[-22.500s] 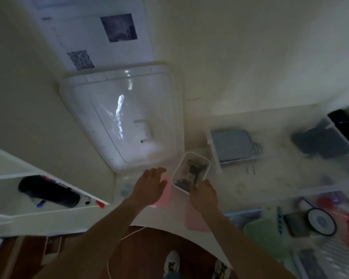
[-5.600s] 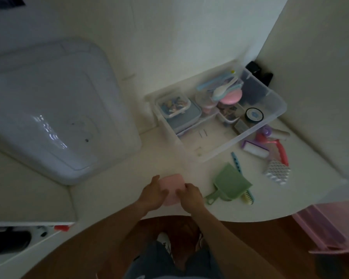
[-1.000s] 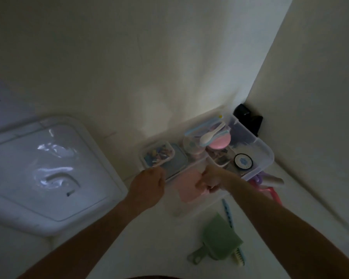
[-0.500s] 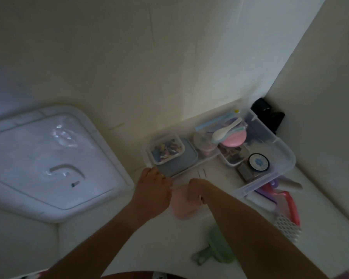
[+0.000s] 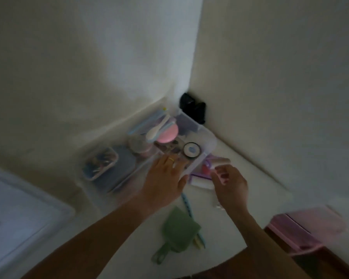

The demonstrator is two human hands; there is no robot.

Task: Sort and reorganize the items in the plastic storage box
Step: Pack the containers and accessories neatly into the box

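Observation:
The clear plastic storage box (image 5: 210, 144) stands against the wall corner. It holds a small tub of colourful bits (image 5: 101, 163) on a grey-blue lidded container (image 5: 125, 166), a jar (image 5: 138, 146), a pink round piece (image 5: 167, 133) with spoons, and a black-rimmed round tin (image 5: 191, 150). My left hand (image 5: 165, 178) reaches into the front right of the box with fingers stretched out flat. My right hand (image 5: 230, 184) hovers outside the box's right end, fingers loosely curled, over a white and purple roller (image 5: 199, 183). The pink container is not visible.
A green dustpan (image 5: 177, 230) and a blue comb (image 5: 186, 204) lie on the white surface in front of the box. The large box lid (image 5: 18, 208) leans at the left. A pink bin (image 5: 302, 230) sits at the right edge, a black object (image 5: 193, 107) in the corner.
Both hands have let go of the pink container. The left hand moved right inside the box; the right hand left the box and moved to the items beside its right end.

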